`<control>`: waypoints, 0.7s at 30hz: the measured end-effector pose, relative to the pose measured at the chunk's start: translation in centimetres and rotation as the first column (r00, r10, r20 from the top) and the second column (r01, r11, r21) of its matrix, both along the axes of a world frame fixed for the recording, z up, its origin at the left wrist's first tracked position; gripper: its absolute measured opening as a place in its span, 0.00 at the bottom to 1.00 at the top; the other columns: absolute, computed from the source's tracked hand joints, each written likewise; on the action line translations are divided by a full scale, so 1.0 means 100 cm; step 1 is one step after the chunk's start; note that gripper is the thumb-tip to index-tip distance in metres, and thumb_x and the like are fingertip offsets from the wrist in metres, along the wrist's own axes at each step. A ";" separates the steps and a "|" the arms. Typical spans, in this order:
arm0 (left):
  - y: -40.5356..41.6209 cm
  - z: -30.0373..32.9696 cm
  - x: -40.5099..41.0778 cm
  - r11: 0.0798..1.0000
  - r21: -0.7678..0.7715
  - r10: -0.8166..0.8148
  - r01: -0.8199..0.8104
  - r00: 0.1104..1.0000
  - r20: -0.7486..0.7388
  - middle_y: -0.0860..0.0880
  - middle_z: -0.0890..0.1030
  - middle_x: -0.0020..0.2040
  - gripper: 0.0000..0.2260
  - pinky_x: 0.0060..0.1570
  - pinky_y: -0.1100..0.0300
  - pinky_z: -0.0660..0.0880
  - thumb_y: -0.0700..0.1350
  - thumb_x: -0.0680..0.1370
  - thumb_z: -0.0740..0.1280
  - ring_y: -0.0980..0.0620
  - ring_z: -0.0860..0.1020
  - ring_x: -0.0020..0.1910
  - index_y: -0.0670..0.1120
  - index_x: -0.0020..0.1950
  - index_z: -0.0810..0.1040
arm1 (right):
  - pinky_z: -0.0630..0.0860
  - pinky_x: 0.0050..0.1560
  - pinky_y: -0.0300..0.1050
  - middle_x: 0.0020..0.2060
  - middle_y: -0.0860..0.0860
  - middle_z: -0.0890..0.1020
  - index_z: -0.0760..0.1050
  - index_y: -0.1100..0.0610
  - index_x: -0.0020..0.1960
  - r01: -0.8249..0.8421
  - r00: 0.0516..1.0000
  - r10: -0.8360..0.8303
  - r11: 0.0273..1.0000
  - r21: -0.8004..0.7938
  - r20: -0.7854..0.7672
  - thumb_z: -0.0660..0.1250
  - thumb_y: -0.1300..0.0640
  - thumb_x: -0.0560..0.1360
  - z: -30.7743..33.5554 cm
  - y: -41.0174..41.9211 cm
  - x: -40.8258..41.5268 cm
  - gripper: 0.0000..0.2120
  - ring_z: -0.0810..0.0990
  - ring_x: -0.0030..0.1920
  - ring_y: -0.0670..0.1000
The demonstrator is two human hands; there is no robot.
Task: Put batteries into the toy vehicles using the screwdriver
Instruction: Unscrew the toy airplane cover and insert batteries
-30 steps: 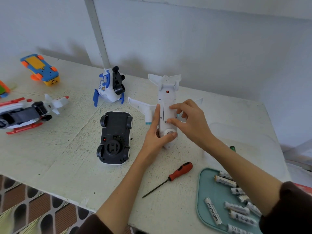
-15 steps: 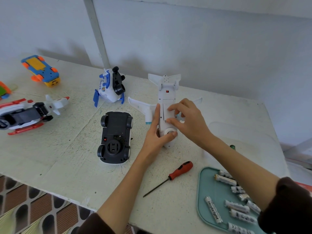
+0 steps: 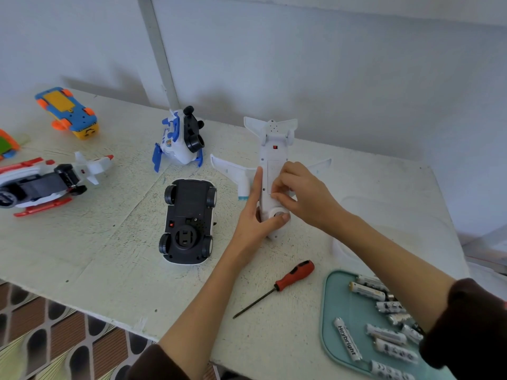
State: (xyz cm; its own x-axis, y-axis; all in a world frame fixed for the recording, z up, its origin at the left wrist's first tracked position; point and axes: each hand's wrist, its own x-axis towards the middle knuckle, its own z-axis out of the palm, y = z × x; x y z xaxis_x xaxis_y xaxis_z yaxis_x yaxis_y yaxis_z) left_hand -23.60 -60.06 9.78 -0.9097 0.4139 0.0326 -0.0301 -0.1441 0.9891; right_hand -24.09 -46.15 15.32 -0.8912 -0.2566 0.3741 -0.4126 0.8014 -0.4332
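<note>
The right hand [image 3: 299, 192] covers the near part of the white plane's [image 3: 274, 160] belly panel, so whatever its fingertips pinch there cannot be told. The plane's right wing is mostly hidden behind that hand. At the table's [image 3: 96, 256] left edge, the red-and-white toy [image 3: 41, 182] and an orange-green toy [image 3: 6, 145] are cut off by the frame. On the teal tray [image 3: 337, 303] at the near right corner, several batteries [image 3: 347, 338] are hidden under the right sleeve [image 3: 472, 325]; most labels are too blurred to read.
</note>
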 end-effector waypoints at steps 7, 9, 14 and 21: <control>0.000 -0.002 0.000 1.000 0.010 0.006 -0.006 1.000 -0.008 0.60 0.70 0.71 0.40 0.60 0.59 0.74 0.44 0.70 0.73 0.55 0.75 0.64 0.74 0.70 0.57 | 0.68 0.42 0.32 0.44 0.50 0.73 0.75 0.62 0.51 0.005 1.000 -0.004 1.000 -0.029 0.005 0.70 0.64 0.70 -0.001 0.008 0.000 0.10 0.69 0.42 0.46; 0.000 -0.003 0.000 1.000 0.010 0.012 -0.012 1.000 0.003 0.60 0.71 0.70 0.40 0.61 0.58 0.73 0.46 0.68 0.74 0.56 0.75 0.64 0.74 0.69 0.57 | 0.65 0.41 0.28 0.44 0.49 0.71 0.75 0.63 0.55 0.012 1.000 -0.012 1.000 -0.013 0.021 0.70 0.65 0.70 0.001 0.010 0.001 0.14 0.69 0.42 0.47; 0.001 -0.005 -0.001 1.000 0.011 0.009 -0.009 1.000 0.001 0.60 0.71 0.69 0.40 0.60 0.60 0.74 0.40 0.71 0.72 0.57 0.76 0.63 0.71 0.71 0.56 | 0.64 0.41 0.29 0.43 0.48 0.70 0.73 0.63 0.56 0.016 0.998 -0.016 1.000 0.008 0.056 0.70 0.65 0.70 0.006 0.011 -0.002 0.15 0.68 0.40 0.47; -0.001 -0.005 -0.001 1.000 -0.014 -0.005 0.005 1.000 0.000 0.64 0.73 0.67 0.41 0.59 0.61 0.74 0.41 0.70 0.72 0.57 0.76 0.63 0.69 0.73 0.55 | 0.67 0.41 0.35 0.44 0.52 0.74 0.74 0.64 0.56 -0.049 0.999 0.048 0.992 0.113 0.015 0.67 0.64 0.73 0.019 0.006 0.006 0.12 0.69 0.40 0.46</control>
